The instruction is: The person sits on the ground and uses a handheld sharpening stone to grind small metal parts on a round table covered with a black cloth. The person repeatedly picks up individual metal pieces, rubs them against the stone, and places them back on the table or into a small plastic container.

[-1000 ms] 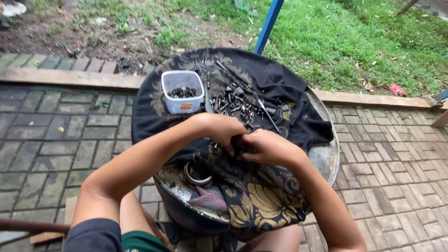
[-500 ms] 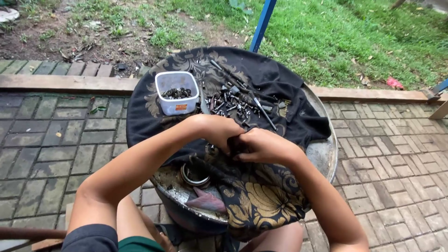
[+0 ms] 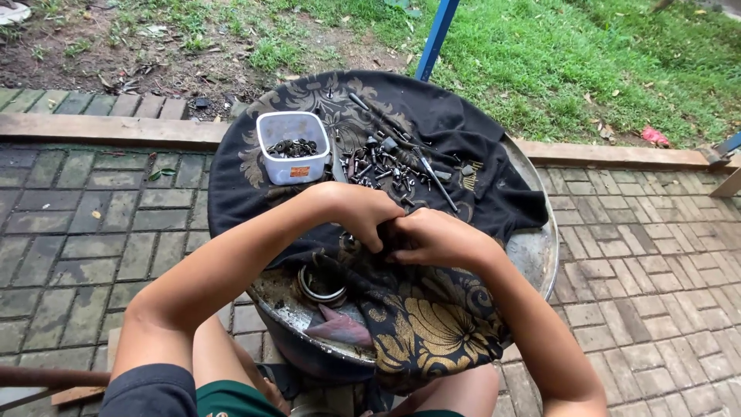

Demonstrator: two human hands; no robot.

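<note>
The left hand [image 3: 351, 212] and right hand [image 3: 432, 235] remain pressed together, fingers curled on a small, mostly hidden part, just nearer the person than the bolt pile [image 3: 386, 166], on the dark cloth [image 3: 471, 193], unchanged from before.

tub [image 3: 292, 145] left of bolts [image 3: 386, 166] on cloth [image 3: 463, 193], hands [image 3: 363, 212] in front, ring [image 3: 320, 282] below

I sit outdoors in flat daylight on grey brick paving [image 3: 77, 247]. A long kerb [image 3: 108, 130] edges the paving, with bare soil [image 3: 116, 62] and green grass [image 3: 579, 54] beyond it. A blue pole [image 3: 437, 35] rises slanted from the grass behind my round metal worktop [image 3: 540, 255].
</note>
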